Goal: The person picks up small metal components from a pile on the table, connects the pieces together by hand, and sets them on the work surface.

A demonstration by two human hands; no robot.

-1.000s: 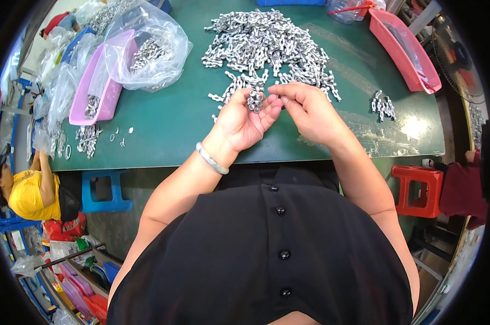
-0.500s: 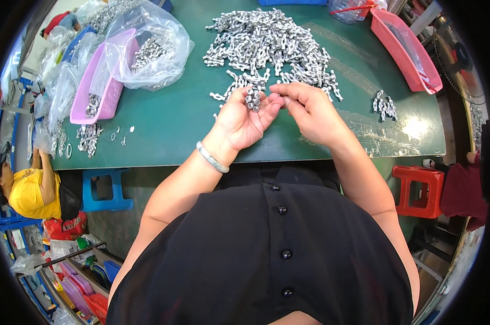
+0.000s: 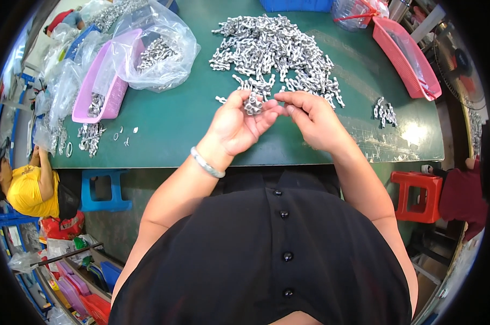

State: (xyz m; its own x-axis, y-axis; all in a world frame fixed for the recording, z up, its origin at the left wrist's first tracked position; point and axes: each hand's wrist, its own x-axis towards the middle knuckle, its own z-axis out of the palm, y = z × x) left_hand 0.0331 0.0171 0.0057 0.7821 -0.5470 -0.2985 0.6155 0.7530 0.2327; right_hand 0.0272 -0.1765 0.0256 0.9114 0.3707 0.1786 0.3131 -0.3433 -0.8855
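My left hand (image 3: 235, 125), palm up with a pale bangle (image 3: 206, 163) on the wrist, holds a small bunch of silvery metal parts (image 3: 253, 105) between thumb and fingers. Just to its right, my right hand (image 3: 318, 122) has thumb and forefinger brought together near the left fingertips. Whatever lies in that pinch is too small to make out. Beyond both hands a large heap of similar knobbly metal parts (image 3: 272, 46) covers the table, with a few loose ones at its near edge.
On the green table (image 3: 169, 130), a purple basket (image 3: 112, 103) and a clear plastic bag (image 3: 172, 70) of parts stand left. A pink basket (image 3: 404, 59) is far right, near a small cluster of parts (image 3: 384, 112). A person in yellow (image 3: 35, 189) works at left. Stools (image 3: 418, 196) flank me.
The bunch in my left hand has tilted, showing the parts from another side. Both hands stay close together; the whole view has shifted slightly.
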